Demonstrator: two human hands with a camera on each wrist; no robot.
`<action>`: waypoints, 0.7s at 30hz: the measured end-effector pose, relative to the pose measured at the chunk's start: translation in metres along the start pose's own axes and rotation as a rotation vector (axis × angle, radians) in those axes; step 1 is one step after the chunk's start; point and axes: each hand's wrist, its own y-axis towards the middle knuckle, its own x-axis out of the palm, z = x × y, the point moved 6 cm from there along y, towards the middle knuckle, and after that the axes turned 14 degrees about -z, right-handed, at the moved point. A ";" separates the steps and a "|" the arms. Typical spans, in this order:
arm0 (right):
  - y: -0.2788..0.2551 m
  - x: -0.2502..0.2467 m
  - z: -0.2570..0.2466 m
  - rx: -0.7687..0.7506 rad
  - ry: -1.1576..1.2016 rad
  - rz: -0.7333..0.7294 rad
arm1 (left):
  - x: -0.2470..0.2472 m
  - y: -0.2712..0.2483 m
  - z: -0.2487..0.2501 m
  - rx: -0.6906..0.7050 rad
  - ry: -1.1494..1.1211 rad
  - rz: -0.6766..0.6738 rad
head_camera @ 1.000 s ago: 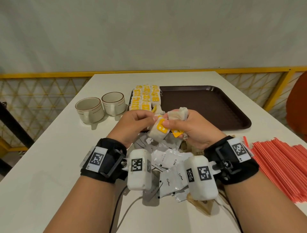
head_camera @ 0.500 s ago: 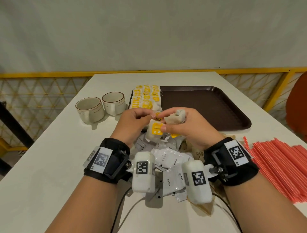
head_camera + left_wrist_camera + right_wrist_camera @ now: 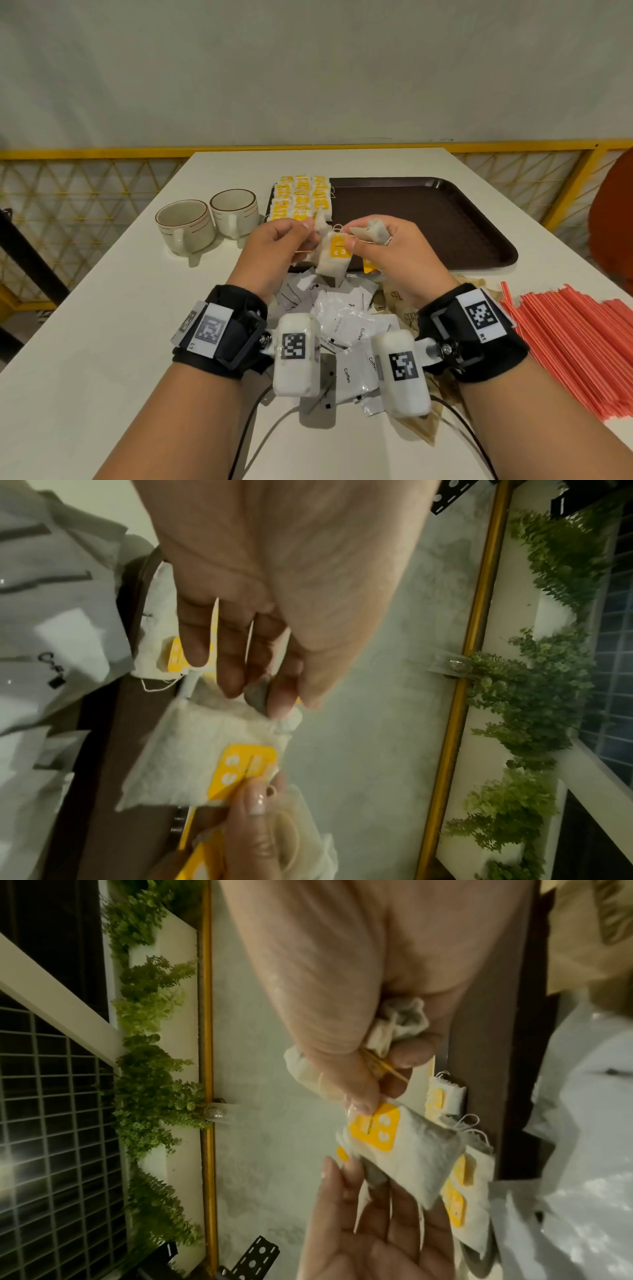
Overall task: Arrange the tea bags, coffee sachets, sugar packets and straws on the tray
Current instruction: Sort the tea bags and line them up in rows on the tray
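Both palms are turned away from the head camera, and the wrist units cover much of the coffee sachets (image 3: 346, 329) heaped on the table (image 3: 102, 342) beneath. How many bags the right hand (image 3: 394, 260) has bunched up is hard to make out; only crumpled corners poke out above its knuckles. The brown sugar packets (image 3: 399, 301) are mostly buried under that wrist, and the straws (image 3: 575, 342) run off the right edge.

Both hands are raised above the near edge of the tray (image 3: 445, 222), wrists level, knuckles toward the camera. The left hand (image 3: 274, 250) pinches a corner of the tea bag (image 3: 334, 258) with fingertips (image 3: 232, 677) and thumb. The right thumb presses on its yellow tag (image 3: 246, 767) while the other fingers stay curled round the bunched bags.

The tea bag hangs between the two hands, tag facing the camera, long axis roughly upright and tipped slightly, tagged end up. Its string loops just above.

Rows of tea bags (image 3: 301, 202) lie flat in the tray's far left corner. Two cups (image 3: 205, 222) stand side by side left of the tray.
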 end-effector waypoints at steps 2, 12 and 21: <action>-0.001 -0.004 -0.001 0.009 0.004 0.004 | -0.006 0.000 0.000 0.013 -0.031 0.068; 0.000 -0.003 0.003 0.078 0.140 -0.012 | -0.006 -0.002 0.000 0.024 -0.038 0.055; 0.001 -0.007 0.004 0.081 0.198 0.000 | -0.004 -0.003 0.008 0.050 0.006 0.050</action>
